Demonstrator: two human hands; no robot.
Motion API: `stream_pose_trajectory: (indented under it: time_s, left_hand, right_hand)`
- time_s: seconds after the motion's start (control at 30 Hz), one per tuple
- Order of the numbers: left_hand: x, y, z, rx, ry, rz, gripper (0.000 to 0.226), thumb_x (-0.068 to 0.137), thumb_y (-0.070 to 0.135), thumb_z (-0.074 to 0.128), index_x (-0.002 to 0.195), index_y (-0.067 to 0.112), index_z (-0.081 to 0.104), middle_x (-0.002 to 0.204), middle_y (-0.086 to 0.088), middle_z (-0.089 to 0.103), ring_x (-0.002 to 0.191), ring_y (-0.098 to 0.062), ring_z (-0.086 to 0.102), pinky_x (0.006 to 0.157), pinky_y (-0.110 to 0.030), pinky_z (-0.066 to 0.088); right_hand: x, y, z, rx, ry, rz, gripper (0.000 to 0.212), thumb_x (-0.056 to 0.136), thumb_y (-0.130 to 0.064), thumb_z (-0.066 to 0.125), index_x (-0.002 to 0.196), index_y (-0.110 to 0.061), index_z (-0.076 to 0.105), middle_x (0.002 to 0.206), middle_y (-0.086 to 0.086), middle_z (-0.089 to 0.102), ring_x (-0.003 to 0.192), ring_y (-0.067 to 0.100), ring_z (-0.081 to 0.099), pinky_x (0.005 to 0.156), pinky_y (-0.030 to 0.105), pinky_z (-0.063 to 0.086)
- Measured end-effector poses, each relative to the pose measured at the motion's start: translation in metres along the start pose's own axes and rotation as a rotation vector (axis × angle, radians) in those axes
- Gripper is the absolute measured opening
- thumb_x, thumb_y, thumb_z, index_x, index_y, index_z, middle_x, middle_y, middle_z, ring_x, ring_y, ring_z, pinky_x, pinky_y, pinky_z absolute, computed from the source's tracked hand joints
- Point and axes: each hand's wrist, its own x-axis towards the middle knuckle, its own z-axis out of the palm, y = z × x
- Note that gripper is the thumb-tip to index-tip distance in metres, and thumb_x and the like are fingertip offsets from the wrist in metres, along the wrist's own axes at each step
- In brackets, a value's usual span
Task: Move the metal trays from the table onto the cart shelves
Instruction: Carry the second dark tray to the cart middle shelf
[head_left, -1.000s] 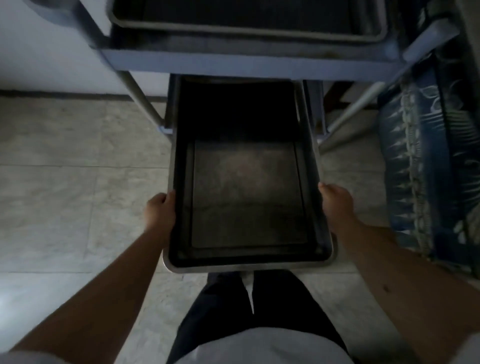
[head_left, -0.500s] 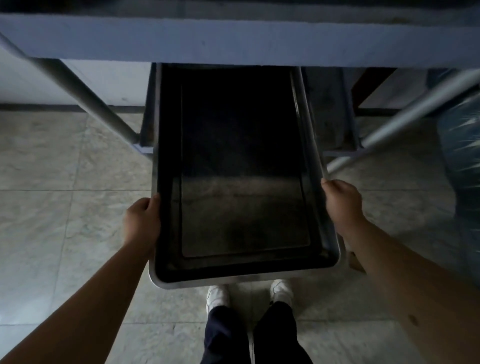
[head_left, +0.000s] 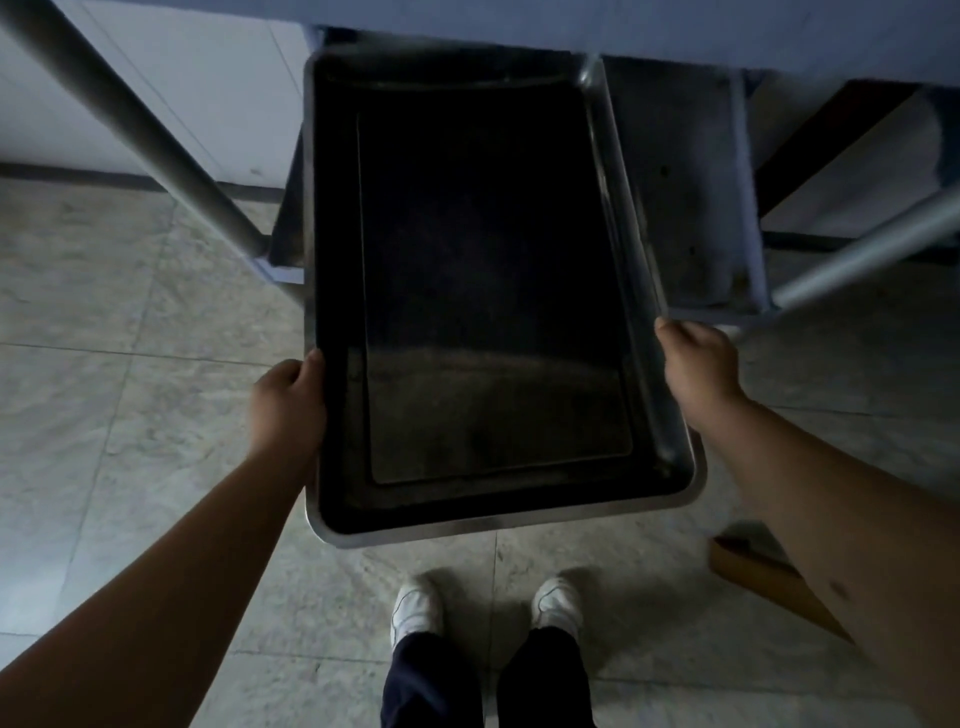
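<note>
The left hand (head_left: 291, 400) and right hand (head_left: 698, 364) each gripped a long side of the metal tray (head_left: 493, 291) at frame centre; its far end lay over the cart's lower shelf (head_left: 685, 197).

Bare forearms lead to the left hand (head_left: 289, 402) and right hand (head_left: 698, 364), with no sleeves, watch or rings visible. Below, dark navy trousers (head_left: 485, 675) end at white lace-up sneakers (head_left: 415, 605) with pale soles.
</note>
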Motion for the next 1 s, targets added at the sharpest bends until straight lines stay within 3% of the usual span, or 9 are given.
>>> stream_pose_trajectory:
  time_s: [0.13, 0.23, 0.4, 0.5, 0.57, 0.63, 0.77, 0.87, 1.0]
  left_hand:
    - [-0.003, 0.000, 0.008, -0.012, 0.004, -0.035, 0.049, 0.097, 0.044, 0.051, 0.076, 0.002, 0.063, 0.068, -0.013, 0.060, 0.064, -0.025, 0.055, 0.061, -0.038, 0.041]
    - [-0.001, -0.003, 0.011, -0.047, 0.026, -0.055, 0.049, 0.097, 0.043, 0.052, 0.082, -0.002, 0.064, 0.073, -0.015, 0.061, 0.067, -0.023, 0.055, 0.060, -0.036, 0.041]
    - [-0.001, 0.000, 0.018, -0.088, 0.019, -0.103, 0.046, 0.094, 0.050, 0.052, 0.080, 0.008, 0.068, 0.075, -0.014, 0.067, 0.069, -0.024, 0.062, 0.064, -0.039, 0.050]
    - [-0.007, 0.012, 0.032, -0.161, 0.003, -0.163, 0.044, 0.093, 0.050, 0.053, 0.079, 0.011, 0.068, 0.083, -0.017, 0.071, 0.075, -0.027, 0.067, 0.074, -0.046, 0.056]
    - [-0.012, 0.020, 0.039, -0.203, 0.001, -0.190, 0.041, 0.095, 0.047, 0.053, 0.077, 0.012, 0.066, 0.089, -0.019, 0.072, 0.082, -0.032, 0.068, 0.081, -0.051, 0.056]
    - [-0.015, 0.023, 0.042, -0.237, 0.001, -0.216, 0.039, 0.096, 0.046, 0.053, 0.075, 0.016, 0.065, 0.090, -0.020, 0.072, 0.089, -0.036, 0.070, 0.082, -0.050, 0.056]
    - [-0.016, 0.025, 0.043, -0.293, -0.029, -0.255, 0.035, 0.096, 0.046, 0.054, 0.078, 0.019, 0.068, 0.095, -0.017, 0.074, 0.093, -0.035, 0.071, 0.088, -0.054, 0.057]
    - [-0.018, 0.027, 0.045, -0.340, -0.072, -0.291, 0.032, 0.094, 0.047, 0.053, 0.083, 0.022, 0.070, 0.092, -0.011, 0.076, 0.089, -0.030, 0.073, 0.088, -0.054, 0.057]
    - [-0.021, 0.027, 0.051, -0.406, -0.123, -0.286, 0.032, 0.096, 0.045, 0.050, 0.096, 0.020, 0.070, 0.097, -0.007, 0.077, 0.092, -0.026, 0.074, 0.089, -0.051, 0.058]
  right_hand:
    - [0.013, 0.002, 0.004, -0.033, -0.031, -0.001, 0.046, 0.091, -0.045, 0.054, 0.075, -0.003, 0.064, 0.072, 0.009, 0.059, 0.069, 0.018, 0.052, 0.062, 0.032, 0.037]
    - [0.024, 0.000, 0.009, -0.063, -0.048, -0.037, 0.048, 0.092, -0.045, 0.053, 0.058, -0.010, 0.047, 0.057, 0.002, 0.045, 0.055, 0.014, 0.041, 0.054, 0.034, 0.032]
    - [0.050, -0.013, 0.012, -0.198, -0.091, -0.113, 0.050, 0.097, -0.040, 0.049, 0.057, -0.012, 0.038, 0.055, 0.004, 0.040, 0.059, 0.024, 0.043, 0.054, 0.036, 0.027]
    - [0.064, -0.028, 0.002, -0.391, -0.119, -0.108, 0.048, 0.101, -0.043, 0.038, 0.076, -0.007, 0.057, 0.085, 0.024, 0.063, 0.088, 0.039, 0.059, 0.068, 0.035, 0.034]
    - [0.061, -0.033, -0.009, -0.481, -0.138, -0.031, 0.058, 0.102, -0.047, 0.029, 0.108, -0.001, 0.064, 0.118, 0.031, 0.061, 0.110, 0.043, 0.057, 0.083, 0.039, 0.040]
    - [0.038, -0.029, -0.024, -0.490, -0.028, -0.043, 0.060, 0.099, -0.052, 0.026, 0.120, -0.007, 0.059, 0.127, 0.027, 0.056, 0.117, 0.042, 0.053, 0.089, 0.044, 0.041]
    - [-0.053, 0.017, -0.034, -0.175, 0.329, 0.027, 0.061, 0.092, -0.048, 0.043, 0.124, 0.003, 0.054, 0.125, 0.030, 0.054, 0.118, 0.039, 0.049, 0.084, 0.035, 0.035]
    - [-0.117, 0.036, -0.012, 0.221, 0.155, 0.359, 0.045, 0.098, -0.047, 0.046, 0.111, -0.004, 0.054, 0.107, 0.018, 0.062, 0.097, 0.030, 0.062, 0.070, 0.029, 0.037]
    - [-0.139, 0.021, 0.024, 0.535, 0.053, 0.372, 0.021, 0.099, -0.044, 0.048, 0.098, -0.023, 0.054, 0.073, -0.009, 0.070, 0.066, 0.007, 0.066, 0.062, 0.024, 0.049]
